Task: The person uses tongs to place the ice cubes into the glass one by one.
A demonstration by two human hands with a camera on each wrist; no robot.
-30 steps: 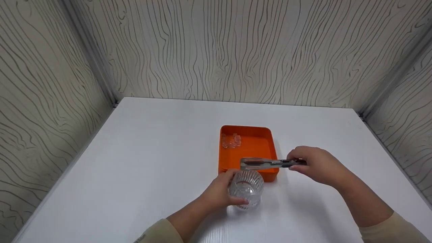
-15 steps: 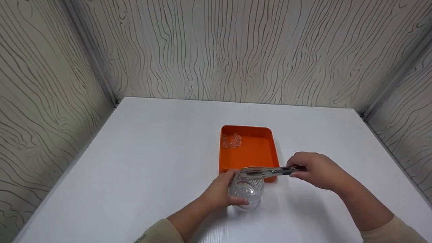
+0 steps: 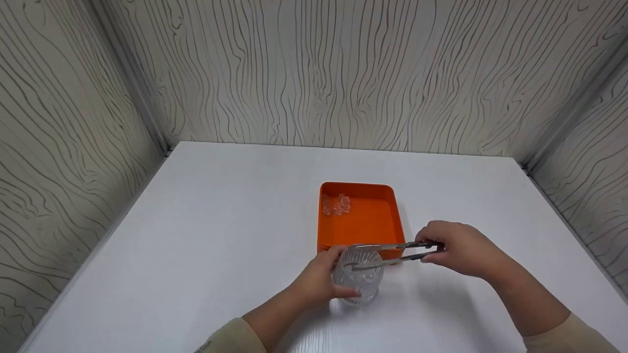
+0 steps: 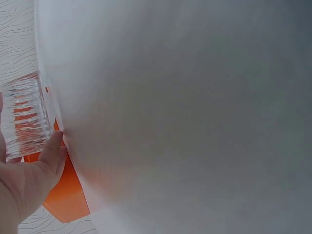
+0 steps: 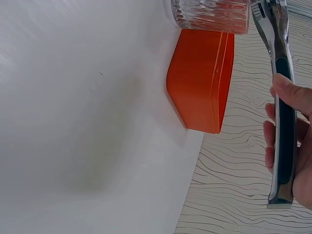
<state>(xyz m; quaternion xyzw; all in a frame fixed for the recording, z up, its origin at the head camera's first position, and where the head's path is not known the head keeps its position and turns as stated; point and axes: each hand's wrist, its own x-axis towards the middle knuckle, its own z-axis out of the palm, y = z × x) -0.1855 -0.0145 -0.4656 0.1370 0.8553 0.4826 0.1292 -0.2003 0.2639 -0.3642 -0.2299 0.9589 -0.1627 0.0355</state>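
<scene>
My left hand [image 3: 316, 279] holds a clear ribbed glass [image 3: 367, 287] by its left side, fingers behind it and thumb in front. The glass stands upright on the white table, right before the orange tray. With my right hand [image 3: 461, 247] I grip metal tongs [image 3: 392, 261] with dark handles. Their two arms are spread apart over the glass, tips at its mouth. In the right wrist view the tongs [image 5: 285, 126] run up past the glass [image 5: 212, 14]. Several clear cubes [image 3: 338, 205] lie in the tray's far left corner. The glass's contents are blurred.
The orange tray [image 3: 368, 220] sits just behind the glass, its near rim partly hidden by hand and tongs. White table [image 3: 235, 211] spreads around it. Wood-patterned panels [image 3: 319, 73] enclose the back and both sides.
The tongs have come from above the tray's near edge toward me, over the glass. Their arms, close together half a second ago, now stand apart. The left hand and glass stay put.
</scene>
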